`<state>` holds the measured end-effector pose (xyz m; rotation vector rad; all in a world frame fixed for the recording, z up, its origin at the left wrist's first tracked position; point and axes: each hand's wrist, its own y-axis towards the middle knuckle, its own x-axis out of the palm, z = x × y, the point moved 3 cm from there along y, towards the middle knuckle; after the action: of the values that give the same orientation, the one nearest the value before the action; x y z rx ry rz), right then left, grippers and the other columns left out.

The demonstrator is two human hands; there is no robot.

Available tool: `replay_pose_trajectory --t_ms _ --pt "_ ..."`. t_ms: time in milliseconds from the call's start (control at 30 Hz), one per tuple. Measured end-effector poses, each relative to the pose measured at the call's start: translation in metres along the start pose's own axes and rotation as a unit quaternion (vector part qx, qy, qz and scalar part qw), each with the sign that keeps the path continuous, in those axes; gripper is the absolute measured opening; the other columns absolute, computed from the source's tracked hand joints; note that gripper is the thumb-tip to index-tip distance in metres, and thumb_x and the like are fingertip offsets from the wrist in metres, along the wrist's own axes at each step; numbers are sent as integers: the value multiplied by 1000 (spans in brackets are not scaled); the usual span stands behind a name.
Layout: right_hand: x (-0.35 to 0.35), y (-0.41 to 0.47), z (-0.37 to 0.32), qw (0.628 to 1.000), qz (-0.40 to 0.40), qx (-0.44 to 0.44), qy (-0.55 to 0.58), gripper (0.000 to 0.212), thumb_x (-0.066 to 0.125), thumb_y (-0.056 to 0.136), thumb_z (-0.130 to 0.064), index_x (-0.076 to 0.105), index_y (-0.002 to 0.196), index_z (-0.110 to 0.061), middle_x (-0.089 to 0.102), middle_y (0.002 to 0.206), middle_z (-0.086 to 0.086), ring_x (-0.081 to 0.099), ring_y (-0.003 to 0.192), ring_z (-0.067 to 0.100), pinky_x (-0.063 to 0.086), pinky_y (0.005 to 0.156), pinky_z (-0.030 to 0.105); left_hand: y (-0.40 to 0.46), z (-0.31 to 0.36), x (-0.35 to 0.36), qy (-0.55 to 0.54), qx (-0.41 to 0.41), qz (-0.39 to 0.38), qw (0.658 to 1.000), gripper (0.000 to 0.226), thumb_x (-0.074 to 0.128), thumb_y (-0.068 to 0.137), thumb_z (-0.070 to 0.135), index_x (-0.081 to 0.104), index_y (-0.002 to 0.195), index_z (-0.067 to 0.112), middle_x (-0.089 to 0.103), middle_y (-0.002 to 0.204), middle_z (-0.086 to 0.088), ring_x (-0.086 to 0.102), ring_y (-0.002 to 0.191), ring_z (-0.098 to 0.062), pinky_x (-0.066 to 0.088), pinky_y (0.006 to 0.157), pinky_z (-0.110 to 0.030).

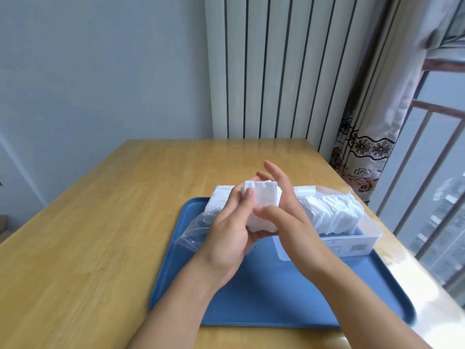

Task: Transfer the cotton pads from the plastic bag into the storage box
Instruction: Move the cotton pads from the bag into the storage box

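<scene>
A stack of white square cotton pads [264, 200] is held above the blue tray [276, 298]. My left hand [226, 238] grips the stack from the left and below, thumb on its front. My right hand [289, 212] presses against the stack's right side, fingers spread. Behind my left hand lies the clear plastic bag [196, 227], with more white pads [219, 200] in its far end. On the right of the tray stands the clear storage box [352, 243], open, with a row of pads [332, 215] standing on edge inside.
The tray rests on a wooden table [100, 222]. A white radiator [276, 66] stands behind the table. A curtain [372, 134] and a window with railings [432, 172] are close on the right.
</scene>
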<state>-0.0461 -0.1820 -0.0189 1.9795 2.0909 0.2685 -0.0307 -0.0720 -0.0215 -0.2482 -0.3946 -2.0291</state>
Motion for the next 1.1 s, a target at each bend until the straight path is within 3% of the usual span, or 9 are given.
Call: replay_pose_trajectory --t_ms 100,200,300,400,567,733,833,967,1100 --pt "-8 3 -7 998 43 -38 -15 68 60 80 -26 44 144 -44 54 141 -17 51 131 0 48 98 27 1 1 -6 -28 -3 22 999 37 45 105 16 49 141 24 66 134 -10 63 123 -29 56 98 -40" --pt "-19 6 -11 994 104 -36 -27 54 76 80 -36 59 131 -33 69 119 -11 67 112 8 53 85 24 3 2 -11 13 53 80 995 47 61 97 16 49 139 33 67 131 -3 65 121 -23 52 104 -43" --pt "-14 6 -9 992 85 -56 -72 24 80 87 -19 74 110 -24 78 105 -6 73 101 19 59 86 37 4 1 -15 98 113 124 981 54 73 87 25 52 136 38 64 134 -3 65 120 -19 52 103 -37" --pt "-10 4 -7 985 120 -88 -89 24 76 88 -4 78 98 -25 80 95 -7 75 96 14 61 87 41 5 -2 -17 134 107 114 978 53 68 84 23 55 133 37 68 128 -3 66 115 -18 52 101 -35" --pt "-13 3 -6 981 149 -105 -68 23 74 87 3 80 95 -17 80 93 -5 76 95 16 60 87 33 7 -1 -17 25 57 64 996 45 57 86 26 58 130 16 68 127 -14 61 125 -28 47 109 -43" --pt "-14 1 -6 971 183 -137 -70 22 75 86 4 81 97 -14 80 97 -3 75 97 19 59 86 32 7 0 -14 -63 40 75 994 42 39 108 31 55 136 5 64 131 -23 63 122 -28 56 95 -39" --pt "-16 1 -5 962 201 -166 -75 22 79 83 4 80 93 -15 77 101 -2 73 99 19 61 85 35 7 2 -14 -103 31 80 991 44 35 108 29 56 136 3 65 131 -22 66 116 -26 58 91 -40" --pt "-15 1 -13 971 137 -188 -56 25 75 84 0 73 84 -26 67 100 -4 66 101 18 56 82 29 7 5 -16 -138 1 91 986 49 35 108 34 56 133 -2 66 128 -25 64 123 -34 59 92 -38" --pt "-19 3 -17 981 64 -162 -84 16 71 85 -4 69 87 -20 66 92 -9 65 95 15 51 81 24 6 3 -16 -46 5 80 996 40 35 109 29 67 123 10 73 120 -13 68 118 -27 56 97 -36"
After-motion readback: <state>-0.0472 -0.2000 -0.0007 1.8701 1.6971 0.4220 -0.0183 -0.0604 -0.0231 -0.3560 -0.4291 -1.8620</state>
